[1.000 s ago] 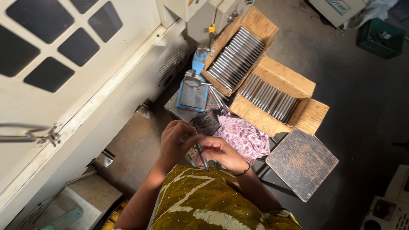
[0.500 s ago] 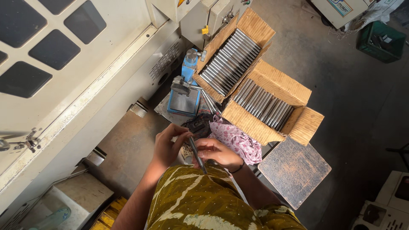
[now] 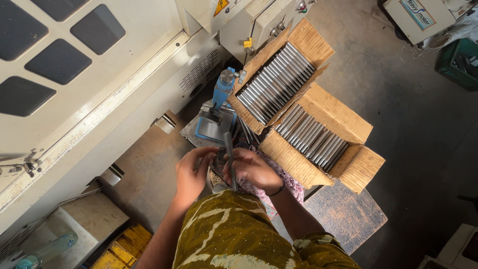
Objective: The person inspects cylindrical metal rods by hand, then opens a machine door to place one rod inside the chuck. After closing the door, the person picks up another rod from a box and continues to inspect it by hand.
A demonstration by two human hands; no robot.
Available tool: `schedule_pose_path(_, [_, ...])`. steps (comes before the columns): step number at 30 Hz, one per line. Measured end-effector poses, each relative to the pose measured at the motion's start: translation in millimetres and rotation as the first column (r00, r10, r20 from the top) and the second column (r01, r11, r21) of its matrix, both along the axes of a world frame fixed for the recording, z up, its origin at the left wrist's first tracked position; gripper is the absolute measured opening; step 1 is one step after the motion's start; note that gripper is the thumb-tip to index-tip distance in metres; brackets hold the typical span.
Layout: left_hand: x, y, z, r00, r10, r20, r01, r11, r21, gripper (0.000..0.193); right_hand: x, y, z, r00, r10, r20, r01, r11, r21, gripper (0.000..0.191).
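Here, seen from above, the person's right hand (image 3: 251,169) is closed around a slim grey metal rod (image 3: 230,158), fingers wrapped about its lower half so that the upper end sticks out toward the blue press tool (image 3: 215,115). The rod stands nearly upright in the view, its tip just short of the tool's flat base plate. The left hand (image 3: 191,174) sits just beside it, fingers curled inward and thumb raised, close to the rod's shaft; whether it actually touches the rod or pinches something small I cannot tell, since the fingertips are turned away. A dark band circles the right wrist.

Under the right hand lies a pink patterned cloth (image 3: 291,185), partly hidden by the wrist. Just beyond it, two open cardboard boxes hold more rods of the same kind laid side by side: the farther box (image 3: 303,42) is packed nearly full, the nearer box (image 3: 343,124) holds a shorter row. Both lean at a slant beside the blue tool. A dark wooden stool (image 3: 348,214) stands below the nearer box, on the concrete floor (image 3: 413,124). To the left runs the pale housing of a large machine (image 3: 99,99) with dark window panels. The person's green and yellow patterned garment (image 3: 234,234) fills the bottom of the view.
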State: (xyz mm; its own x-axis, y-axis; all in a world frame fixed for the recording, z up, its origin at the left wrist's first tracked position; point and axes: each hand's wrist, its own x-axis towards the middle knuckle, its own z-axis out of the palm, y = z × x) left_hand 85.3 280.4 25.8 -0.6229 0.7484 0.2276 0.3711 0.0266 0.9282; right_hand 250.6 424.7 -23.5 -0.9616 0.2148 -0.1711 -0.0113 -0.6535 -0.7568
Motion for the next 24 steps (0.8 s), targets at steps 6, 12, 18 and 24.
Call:
schedule_pose_path(6, [3,-15,-23,1.000,0.028,0.001,-0.028,1.000,0.005,0.004,-13,96,-28,0.788,-0.606,0.106,0.474,0.708,0.523,0.014])
schedule_pose_path(12, [5,-21,-35,0.999,0.018,0.029,-0.018,1.000,-0.015,0.015,-63,165,-68,0.662,-0.729,0.174,-0.094,0.150,0.984,0.020])
schedule_pose_path(18, [5,-20,-34,0.999,-0.027,0.043,0.031,0.996,-0.081,0.018,-65,176,-93,0.618,-0.732,0.287,-0.298,0.120,0.947,0.022])
schedule_pose_path(24, [8,-20,-37,0.997,-0.035,0.063,0.042,0.992,-0.122,0.020,-53,176,-99,0.658,-0.665,0.352,-0.315,0.181,0.932,0.026])
